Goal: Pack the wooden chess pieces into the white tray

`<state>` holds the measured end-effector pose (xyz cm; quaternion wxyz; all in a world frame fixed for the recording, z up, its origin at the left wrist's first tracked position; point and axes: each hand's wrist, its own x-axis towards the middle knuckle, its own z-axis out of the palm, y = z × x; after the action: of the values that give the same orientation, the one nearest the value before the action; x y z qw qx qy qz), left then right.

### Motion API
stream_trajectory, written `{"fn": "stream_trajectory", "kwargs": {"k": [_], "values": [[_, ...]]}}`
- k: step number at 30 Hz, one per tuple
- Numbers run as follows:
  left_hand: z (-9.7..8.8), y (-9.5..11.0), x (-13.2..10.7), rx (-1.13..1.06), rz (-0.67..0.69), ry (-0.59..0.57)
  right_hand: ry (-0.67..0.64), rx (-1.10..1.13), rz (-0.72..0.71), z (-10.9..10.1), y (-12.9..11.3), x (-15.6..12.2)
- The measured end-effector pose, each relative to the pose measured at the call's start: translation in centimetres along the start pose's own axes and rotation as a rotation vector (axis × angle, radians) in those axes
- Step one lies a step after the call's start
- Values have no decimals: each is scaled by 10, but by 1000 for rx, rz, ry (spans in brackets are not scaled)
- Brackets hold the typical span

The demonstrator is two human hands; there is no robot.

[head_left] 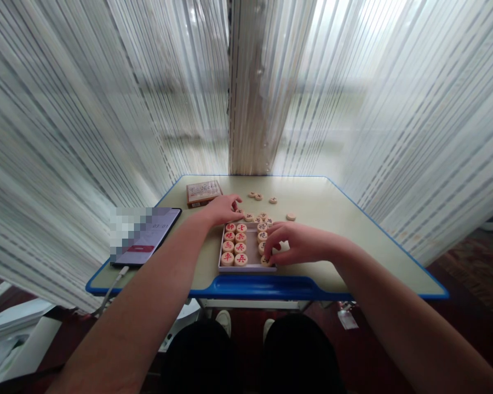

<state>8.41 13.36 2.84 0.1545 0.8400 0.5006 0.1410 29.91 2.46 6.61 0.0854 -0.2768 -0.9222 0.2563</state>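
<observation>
An open shallow box [248, 268] near the table's front edge holds round wooden Chinese chess pieces. Two columns of red-marked pieces [240, 248] fill its left side, and dark-marked pieces [262, 227] line its right. Beyond the box, my left hand [223, 210] has thumb and fingers closed about a dark-marked Chinese chess piece [239, 213]. My right hand [291, 242] reaches into the box's near right corner, its thumb and fingers closed on a Chinese chess piece [265, 261]. Those fingers partly hide the right column. Loose pieces [258, 220] lie just past the box.
A decorated box lid [203, 191] lies at the far left of the table [378, 257]. A tablet [154, 238] with a white charging cable [117, 279] rests on the left. More pieces [273, 200] are scattered farther back, one [291, 216] at right. String curtains [337, 109] hang behind.
</observation>
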Motion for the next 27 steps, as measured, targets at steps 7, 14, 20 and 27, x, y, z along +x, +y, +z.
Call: {"fn": "stream_trajectory", "kwargs": {"k": [7,14,20,27], "values": [[-1,2,-1,34,13,0,-3,18,10,2,1,2],[-1,2,0,39,20,-7,-32,-34,-21,1,-6,2],[-2,3,-1,69,30,-3,-5,-37,-36,4,-3,3],[-3,4,-1,91,24,-9,-6,-38,-61,5,-4,4]]}}
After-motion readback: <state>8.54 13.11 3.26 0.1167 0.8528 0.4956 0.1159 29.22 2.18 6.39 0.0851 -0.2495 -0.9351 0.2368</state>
